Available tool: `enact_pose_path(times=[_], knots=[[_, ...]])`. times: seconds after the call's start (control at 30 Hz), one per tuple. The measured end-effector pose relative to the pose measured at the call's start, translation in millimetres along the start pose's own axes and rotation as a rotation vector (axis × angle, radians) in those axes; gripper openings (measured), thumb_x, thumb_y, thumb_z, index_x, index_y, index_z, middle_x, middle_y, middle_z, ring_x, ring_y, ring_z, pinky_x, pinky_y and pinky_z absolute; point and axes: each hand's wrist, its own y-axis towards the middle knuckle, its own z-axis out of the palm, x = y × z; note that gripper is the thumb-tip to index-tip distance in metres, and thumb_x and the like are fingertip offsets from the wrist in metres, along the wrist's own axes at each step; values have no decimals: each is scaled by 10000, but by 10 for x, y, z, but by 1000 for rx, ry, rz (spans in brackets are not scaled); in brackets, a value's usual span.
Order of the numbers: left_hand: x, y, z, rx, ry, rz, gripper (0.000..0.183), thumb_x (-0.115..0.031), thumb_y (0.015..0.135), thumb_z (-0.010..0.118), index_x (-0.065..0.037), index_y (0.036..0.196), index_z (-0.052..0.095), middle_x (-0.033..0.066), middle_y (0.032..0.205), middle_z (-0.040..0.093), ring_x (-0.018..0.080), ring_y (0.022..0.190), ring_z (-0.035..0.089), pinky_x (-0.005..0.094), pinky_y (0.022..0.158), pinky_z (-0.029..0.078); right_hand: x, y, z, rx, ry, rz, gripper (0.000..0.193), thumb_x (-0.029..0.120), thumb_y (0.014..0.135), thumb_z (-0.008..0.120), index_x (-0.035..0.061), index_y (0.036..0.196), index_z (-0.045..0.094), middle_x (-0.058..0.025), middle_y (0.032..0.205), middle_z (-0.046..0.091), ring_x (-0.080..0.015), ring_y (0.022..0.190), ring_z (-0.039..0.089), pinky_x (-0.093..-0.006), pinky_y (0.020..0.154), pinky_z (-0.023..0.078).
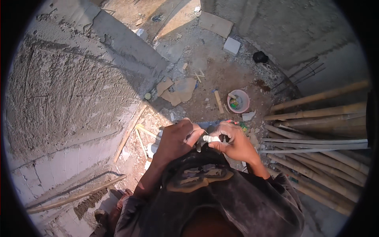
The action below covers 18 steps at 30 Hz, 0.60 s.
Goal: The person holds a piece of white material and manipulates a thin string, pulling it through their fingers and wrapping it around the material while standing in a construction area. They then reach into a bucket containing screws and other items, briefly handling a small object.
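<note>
The right hand (233,138) clamps a small white ridged piece (211,138) between thumb and fingers, probably to keep it steady near the dark shirt (244,189). On its left, the left hand (179,136) bends its fingers close; whether they grip something, I cannot tell.

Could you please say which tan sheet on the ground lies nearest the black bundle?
The oblong sheet at the top, beside the white block; the irregular sheets lie farther off, nearer the left hand.
</note>
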Motion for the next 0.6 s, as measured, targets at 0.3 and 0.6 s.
enact_pose_path(times=[0.3,0.6], knots=[[500,1156,-172,61,-206,29,141,-98,889,665,-32,1008,704,130,846,642,297,763,631,371,678,488,-202,1237,-646,63,774,-49,188,120,853,756,15,985,672,-72,886,654,-146,822,634,-315,686,476],[632,2525,-698,130,-421,-74,153,-92,904,658,-8,1026,699,131,770,604,255,690,601,343,625,461,-66,2668,-1220,-541,355,78,185,135,855,756,3,970,693,-98,890,671,-180,774,639,-330,684,489]])
